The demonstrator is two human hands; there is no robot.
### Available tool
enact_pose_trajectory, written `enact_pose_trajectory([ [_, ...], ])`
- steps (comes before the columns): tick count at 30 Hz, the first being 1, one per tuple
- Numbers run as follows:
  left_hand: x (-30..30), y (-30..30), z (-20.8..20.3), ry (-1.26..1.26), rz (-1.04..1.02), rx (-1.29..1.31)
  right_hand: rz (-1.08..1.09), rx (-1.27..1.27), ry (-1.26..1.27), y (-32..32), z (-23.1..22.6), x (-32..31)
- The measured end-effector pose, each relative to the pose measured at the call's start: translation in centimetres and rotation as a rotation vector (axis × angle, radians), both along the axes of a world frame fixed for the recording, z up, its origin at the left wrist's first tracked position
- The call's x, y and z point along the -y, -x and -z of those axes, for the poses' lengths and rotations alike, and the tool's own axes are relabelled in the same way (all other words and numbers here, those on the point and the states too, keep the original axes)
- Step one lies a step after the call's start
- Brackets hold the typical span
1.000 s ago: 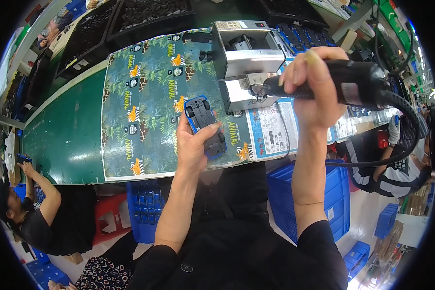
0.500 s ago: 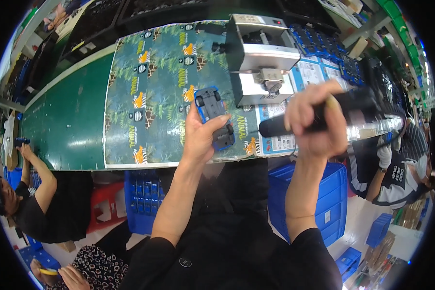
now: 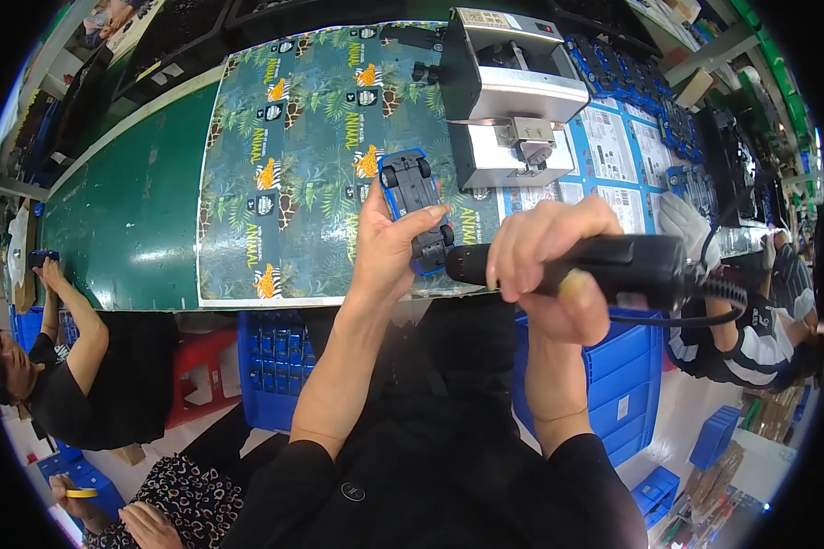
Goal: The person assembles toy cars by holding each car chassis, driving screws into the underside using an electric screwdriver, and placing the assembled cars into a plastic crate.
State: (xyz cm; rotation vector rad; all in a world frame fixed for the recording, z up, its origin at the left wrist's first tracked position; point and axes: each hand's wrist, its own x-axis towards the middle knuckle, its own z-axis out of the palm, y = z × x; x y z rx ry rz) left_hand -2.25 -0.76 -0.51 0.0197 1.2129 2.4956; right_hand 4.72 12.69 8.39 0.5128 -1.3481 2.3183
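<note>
My left hand [image 3: 384, 245] holds a blue toy car [image 3: 410, 189] with its dark grey underside and wheels turned up. The thumb presses across the underside. My right hand [image 3: 558, 261] is wrapped round a black corded electric screwdriver [image 3: 639, 265], held nearly level with its nose pointing left. That nose is at the lower end of the car; whether the bit touches it I cannot make out. Both hands are over the front edge of the table, above a sheet with jungle animal prints [image 3: 320, 119].
A silver metal machine [image 3: 513, 91] stands behind my hands. Several blue toy cars [image 3: 613, 69] lie to its right. A gloved hand [image 3: 685, 224] of a person reaches in at the right. Another person [image 3: 73, 366] works at the far left. A blue bin [image 3: 618, 384] stands below.
My right hand has brought the screwdriver left and down to the lower end of the toy car. A gloved hand now shows by the cars at the right.
</note>
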Motion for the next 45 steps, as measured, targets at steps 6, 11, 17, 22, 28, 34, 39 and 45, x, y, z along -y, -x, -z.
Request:
enact_pose_trajectory([
  [6, 0.0, 0.2, 0.0, -0.004, 0.006, 0.053, -0.104, -0.020, 0.015, 0.3, 0.3, 0.0],
  [11, -0.1, 0.3, -0.1, 0.010, -0.001, 0.064, -0.116, -0.051, -0.013, 0.8, 0.6, -0.3],
  [17, 0.2, 0.2, 0.0, 0.005, 0.000, 0.065, -0.131, -0.088, -0.042, 0.8, 0.5, 0.1],
  [22, 0.0, 0.3, 0.2, -0.015, 0.041, 0.086, -0.132, -0.106, -0.040, 0.5, 0.3, -0.2],
  [28, 0.2, 0.3, -0.2, -0.040, 0.030, 0.106, -0.126, -0.096, -0.061, 0.2, 0.0, 0.1],
  [34, 0.6, 0.7, -0.7, -0.268, 0.117, 0.184, -0.182, -0.264, 0.041, -0.2, 0.0, -1.6],
  [39, 3.1, 2.3, -1.7, -0.203, 0.113, 0.080, 0.098, -0.197, -0.097, -1.9, -0.6, -5.0],
  [45, 8.3, 6.9, -3.8, 1.443, -0.058, -1.569, 0.257, -0.094, -0.139, -2.1, 1.9, -7.8],
])
